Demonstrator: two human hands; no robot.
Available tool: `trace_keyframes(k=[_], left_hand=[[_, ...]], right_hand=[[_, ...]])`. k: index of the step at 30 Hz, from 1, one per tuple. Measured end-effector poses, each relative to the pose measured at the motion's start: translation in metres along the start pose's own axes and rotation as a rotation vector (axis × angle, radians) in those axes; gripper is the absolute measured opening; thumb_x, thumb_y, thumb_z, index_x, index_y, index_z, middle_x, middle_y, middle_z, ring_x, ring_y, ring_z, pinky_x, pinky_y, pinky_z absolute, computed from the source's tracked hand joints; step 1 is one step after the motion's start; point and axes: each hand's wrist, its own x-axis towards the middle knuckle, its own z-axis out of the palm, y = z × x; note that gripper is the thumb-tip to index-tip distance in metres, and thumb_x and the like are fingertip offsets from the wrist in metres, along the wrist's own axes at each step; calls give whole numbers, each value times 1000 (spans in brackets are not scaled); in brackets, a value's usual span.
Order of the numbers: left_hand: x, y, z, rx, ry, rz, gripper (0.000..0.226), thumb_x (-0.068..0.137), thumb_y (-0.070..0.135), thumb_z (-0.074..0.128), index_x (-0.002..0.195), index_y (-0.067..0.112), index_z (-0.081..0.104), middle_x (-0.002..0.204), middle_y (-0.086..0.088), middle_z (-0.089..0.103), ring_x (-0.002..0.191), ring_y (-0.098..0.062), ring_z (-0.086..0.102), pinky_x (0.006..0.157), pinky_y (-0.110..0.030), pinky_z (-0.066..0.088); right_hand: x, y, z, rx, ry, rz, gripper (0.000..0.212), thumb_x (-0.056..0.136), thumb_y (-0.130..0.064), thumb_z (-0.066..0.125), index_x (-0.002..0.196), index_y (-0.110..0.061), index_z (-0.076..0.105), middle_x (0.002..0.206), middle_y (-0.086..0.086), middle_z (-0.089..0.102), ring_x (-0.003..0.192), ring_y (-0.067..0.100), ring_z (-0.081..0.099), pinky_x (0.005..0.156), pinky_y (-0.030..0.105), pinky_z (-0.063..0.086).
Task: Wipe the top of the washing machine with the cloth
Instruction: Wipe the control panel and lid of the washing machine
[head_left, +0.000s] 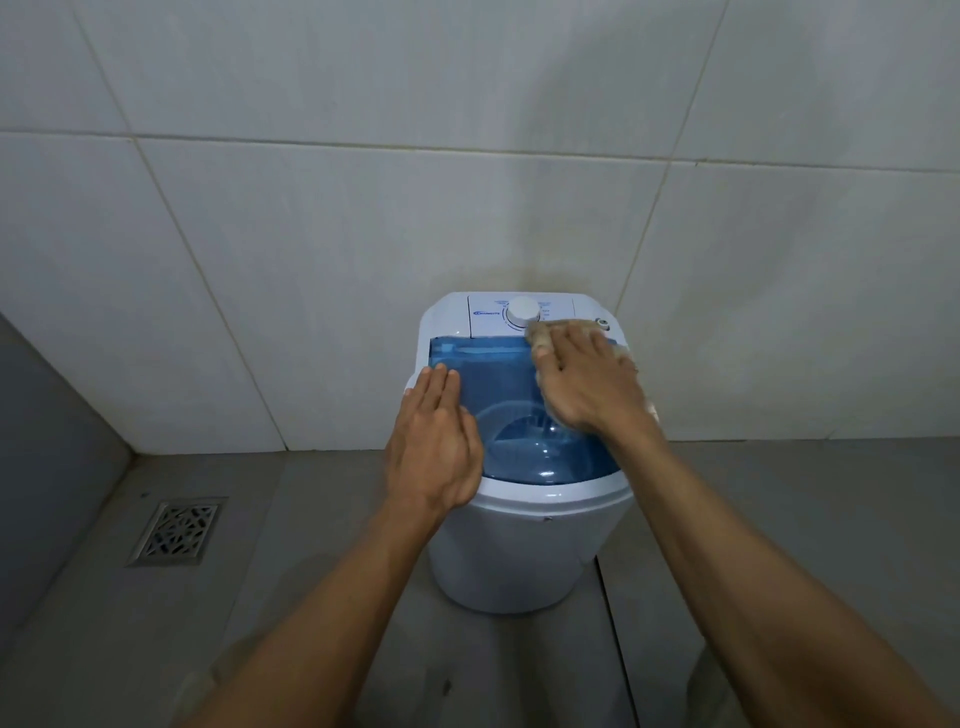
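My right hand (582, 379) lies flat with the fingers spread, pressing a small tan cloth (550, 335) onto the far right part of the washing machine (524, 540) top. The cloth shows only past my fingertips and along the outer edge of the hand; most of it is under my palm. It sits where the blue see-through lid (498, 374) meets the white control panel (488, 314), just beside the round white dial (523, 310), and I cannot tell whether it touches the dial.

My left hand (436, 441) is open and holds nothing, fingers straight and close together, resting on the left rim of the machine with the fingertips on the lid's left edge. The two hands are well apart, with the lid between them.

Through the lid I can see the round tub inside. A small round fitting (602, 322) sits at the far right corner of the panel. The machine is a small white drum standing on a grey tiled floor (311, 519) against a pale tiled wall (363, 208). A square metal floor drain (176, 531) is set in the floor to the left, well apart from the machine.
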Motion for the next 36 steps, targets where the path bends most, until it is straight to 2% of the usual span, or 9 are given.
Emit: trace_keyframes(k=[3, 6, 12, 16, 20, 22, 26, 33, 36], left_hand=[[0, -1, 0, 3, -10, 14, 60, 93, 26, 25, 147, 2, 35, 156, -15, 32, 146, -25, 24, 121, -40, 18], [0, -2, 0, 1, -20, 17, 62, 91, 27, 24, 147, 2, 34, 156, -14, 31, 147, -25, 23, 122, -41, 17], [0, -3, -1, -2, -9, 19, 59, 94, 27, 25, 146, 2, 34, 156, -15, 32, 146, -26, 25, 121, -41, 19], [0, -2, 0, -8, -14, 14, 57, 96, 26, 25, 148, 3, 31, 157, -14, 29, 147, -25, 22, 122, -38, 15], [0, -4, 1, -16, 5, 21, 59, 94, 27, 24, 147, 3, 32, 157, -14, 29, 147, -24, 23, 122, -36, 14], [0, -4, 2, -25, 11, 15, 60, 94, 27, 24, 147, 3, 33, 157, -13, 30, 147, -24, 23, 122, -37, 15], [-1, -3, 2, -39, 17, 14, 57, 95, 25, 26, 148, 3, 32, 157, -13, 29, 147, -24, 22, 122, -37, 14], [2, -8, 7, -60, 31, 16, 57, 94, 22, 27, 146, 2, 35, 156, -14, 30, 147, -25, 23, 122, -39, 14], [1, -8, 7, -165, 56, 27, 60, 92, 26, 24, 148, 6, 34, 157, -10, 31, 147, -20, 22, 122, -34, 11]], right_hand=[[-14, -41, 12, -17, -52, -189, 62, 98, -55, 5, 153, -32, 22, 164, -5, 15, 152, 20, 5, 119, 56, 5], [-17, -47, 15, -23, -75, -230, 62, 98, -57, 10, 155, -32, 17, 165, -7, 9, 152, 18, 1, 121, 51, 1], [12, 22, -3, -39, 19, -46, 75, 92, -67, 2, 154, -27, 17, 165, 2, 10, 151, 23, 9, 119, 53, 13], [16, 55, -13, 166, 4, 32, 70, 98, -57, 15, 156, -18, 17, 163, 2, 18, 150, 18, 13, 121, 39, 12], [-19, 51, -5, 163, 59, 88, 75, 91, -66, 9, 153, -25, 21, 160, 5, 23, 146, 30, 22, 117, 51, 24], [-48, 41, -1, 99, 51, 126, 70, 95, -61, 11, 154, -25, 17, 163, 6, 15, 149, 34, 12, 118, 57, 19], [-95, 13, 6, -56, 30, 109, 66, 98, -58, 11, 156, -29, 6, 166, 0, -2, 151, 26, -13, 119, 54, -2], [-32, -31, 12, -91, -57, -34, 66, 96, -57, 7, 156, -31, 7, 166, -3, -1, 151, 25, -11, 119, 56, -2], [-23, -57, 19, -90, -102, -135, 64, 97, -56, 7, 156, -33, 8, 166, -6, -1, 151, 22, -12, 120, 55, -3]])
